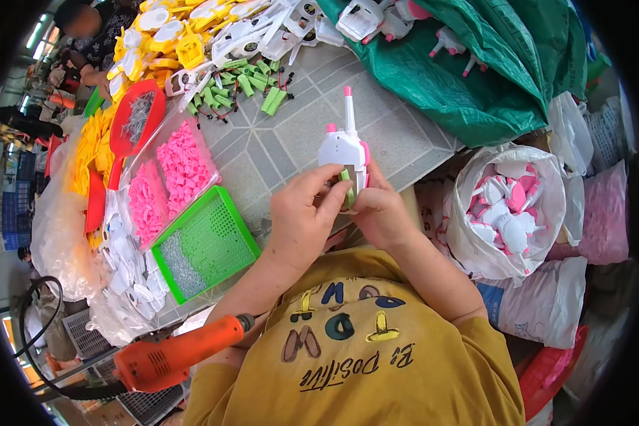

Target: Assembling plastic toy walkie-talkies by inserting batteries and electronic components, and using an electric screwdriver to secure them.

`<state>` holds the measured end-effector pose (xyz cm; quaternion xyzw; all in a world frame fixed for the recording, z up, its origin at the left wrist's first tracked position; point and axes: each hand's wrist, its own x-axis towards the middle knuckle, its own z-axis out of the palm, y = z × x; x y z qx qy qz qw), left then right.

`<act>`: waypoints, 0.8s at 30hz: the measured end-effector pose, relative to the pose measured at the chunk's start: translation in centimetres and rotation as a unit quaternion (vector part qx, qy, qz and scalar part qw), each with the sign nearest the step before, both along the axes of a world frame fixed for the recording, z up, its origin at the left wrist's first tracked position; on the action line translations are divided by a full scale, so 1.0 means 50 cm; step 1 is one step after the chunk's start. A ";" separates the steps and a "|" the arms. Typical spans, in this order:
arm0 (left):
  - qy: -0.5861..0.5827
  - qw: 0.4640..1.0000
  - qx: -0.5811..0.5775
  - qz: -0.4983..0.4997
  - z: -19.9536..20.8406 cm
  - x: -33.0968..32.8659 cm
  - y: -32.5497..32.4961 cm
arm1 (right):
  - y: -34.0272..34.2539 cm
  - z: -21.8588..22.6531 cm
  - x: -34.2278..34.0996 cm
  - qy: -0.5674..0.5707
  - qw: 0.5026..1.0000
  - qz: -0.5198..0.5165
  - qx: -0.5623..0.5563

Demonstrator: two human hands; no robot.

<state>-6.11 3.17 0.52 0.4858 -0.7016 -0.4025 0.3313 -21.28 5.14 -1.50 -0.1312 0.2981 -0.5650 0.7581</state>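
Pinching green cylinder (346, 175) w/ L fingers (331, 201), R fingers (375, 201) clasping white casing (339, 148) (pink-tipped antenna (349, 115)), nr tabletop (405, 149) edge

Grey table (397, 121) (tile-patterned) carried green cylinders (245, 85) toward far edge, bagged pink parts (184, 160) toward left, green tray (238, 227) by near edge.

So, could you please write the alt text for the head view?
The left hand touches a green piece at a white-and-pink plastic casing, held in the right hand. Around them are a grey table, bagged pink parts, a green tray and an orange power tool.
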 end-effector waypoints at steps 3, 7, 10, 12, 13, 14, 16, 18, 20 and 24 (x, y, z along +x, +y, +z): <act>0.095 0.989 0.110 0.010 -0.002 0.005 0.003 | -0.003 -0.008 -0.005 0.005 1.000 0.004 0.007; 0.137 0.983 0.119 0.005 0.001 0.001 0.000 | -0.002 -0.019 -0.006 -0.011 1.000 0.000 0.004; 0.141 0.986 0.092 0.020 -0.006 -0.001 -0.004 | -0.002 -0.010 -0.002 -0.010 1.000 -0.003 0.003; 0.163 0.980 0.110 0.042 -0.011 -0.002 -0.003 | 0.000 -0.022 -0.003 -0.014 1.000 0.004 -0.010; 0.163 0.980 0.109 0.043 -0.010 -0.005 -0.001 | 0.000 -0.027 -0.004 -0.019 1.000 0.011 -0.023; 0.168 0.981 0.081 0.056 -0.008 -0.008 0.003 | 0.001 -0.029 -0.001 -0.019 0.999 0.011 -0.023; 0.174 0.981 0.054 0.070 -0.009 -0.009 0.004 | 0.002 -0.032 0.006 -0.014 0.999 -0.007 -0.034; 0.137 0.988 0.056 0.049 -0.008 -0.007 0.001 | 0.005 -0.033 0.003 -0.018 0.999 0.001 -0.029; 0.118 0.991 0.053 0.047 0.007 -0.010 0.002 | 0.005 -0.034 0.001 -0.022 0.999 0.010 -0.023; 0.016 1.000 -0.022 0.008 0.008 -0.006 -0.002 | 0.007 -0.032 0.002 -0.040 0.999 0.009 -0.015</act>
